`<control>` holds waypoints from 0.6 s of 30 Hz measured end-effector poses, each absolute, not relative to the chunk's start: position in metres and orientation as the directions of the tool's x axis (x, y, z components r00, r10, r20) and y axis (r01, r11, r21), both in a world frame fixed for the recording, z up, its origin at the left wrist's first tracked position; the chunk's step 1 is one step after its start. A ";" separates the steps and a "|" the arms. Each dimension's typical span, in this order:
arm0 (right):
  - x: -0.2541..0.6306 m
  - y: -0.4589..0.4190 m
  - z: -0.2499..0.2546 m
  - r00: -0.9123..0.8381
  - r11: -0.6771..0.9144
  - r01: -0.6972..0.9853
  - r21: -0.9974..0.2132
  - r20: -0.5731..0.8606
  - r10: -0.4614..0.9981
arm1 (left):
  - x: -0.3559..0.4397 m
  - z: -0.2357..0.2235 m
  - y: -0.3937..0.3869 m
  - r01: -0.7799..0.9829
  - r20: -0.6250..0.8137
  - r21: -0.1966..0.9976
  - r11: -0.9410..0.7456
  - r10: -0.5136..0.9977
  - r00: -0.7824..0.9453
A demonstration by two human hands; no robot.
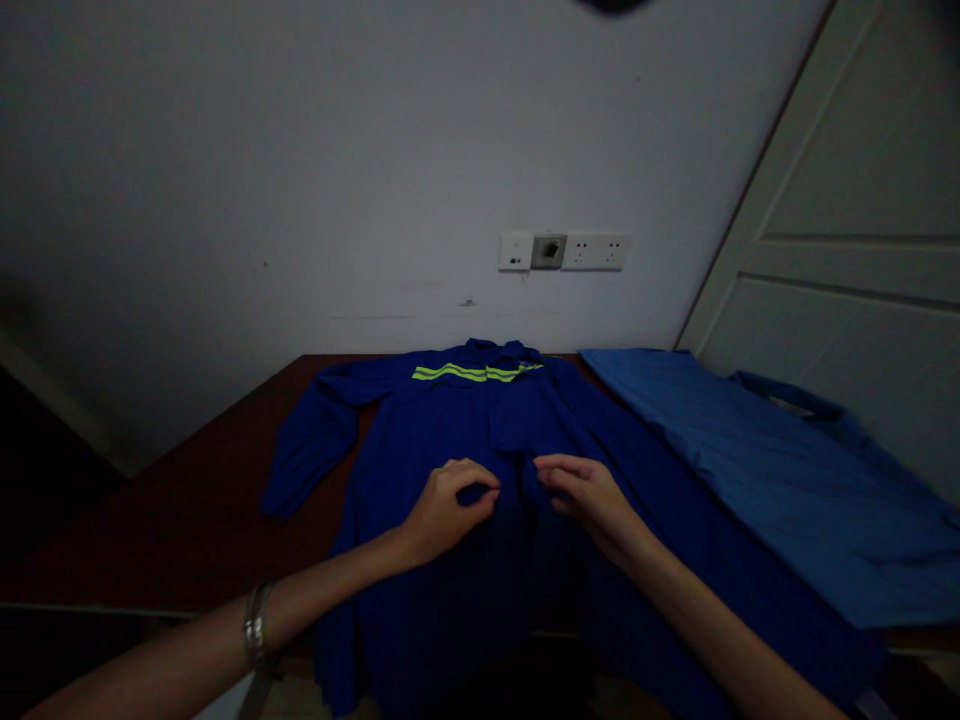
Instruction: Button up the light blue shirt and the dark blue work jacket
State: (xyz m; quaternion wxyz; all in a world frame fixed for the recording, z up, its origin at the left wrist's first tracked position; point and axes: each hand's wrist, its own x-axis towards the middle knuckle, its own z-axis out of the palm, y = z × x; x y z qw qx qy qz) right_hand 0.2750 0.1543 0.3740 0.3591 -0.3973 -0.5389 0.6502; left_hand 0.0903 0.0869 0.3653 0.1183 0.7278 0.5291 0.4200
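A dark blue work jacket (442, 425) with a yellow-green reflective stripe across its chest lies spread out, collar toward the wall. Its front parts below the chest, and the lower end hangs over the near table edge. My left hand (450, 505) pinches the left front edge of the jacket between thumb and fingertips. Opposite it, my right hand (592, 495) has its fingers closed on the right front edge, just beside the gap. One jacket sleeve lies bent out to the left. Buttons or fasteners are too dark to make out.
A lighter blue garment (787, 500) lies to the right of the jacket, partly against a white panelled door (847, 230). The dark red-brown table (195, 490) meets the wall, where sockets (592, 252) sit. A bracelet (256, 625) is on my left wrist.
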 end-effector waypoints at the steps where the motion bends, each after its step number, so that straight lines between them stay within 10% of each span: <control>1: 0.274 0.154 0.375 -0.426 -0.155 -0.053 -0.986 -0.118 0.897 | 0.090 0.368 0.087 0.661 0.472 0.644 -0.386 0.880 0.054; 18: 0.266 0.169 0.370 -0.396 0.433 0.123 -0.893 0.356 0.846 | 0.096 0.381 0.102 0.616 0.367 0.718 -0.325 0.928 0.062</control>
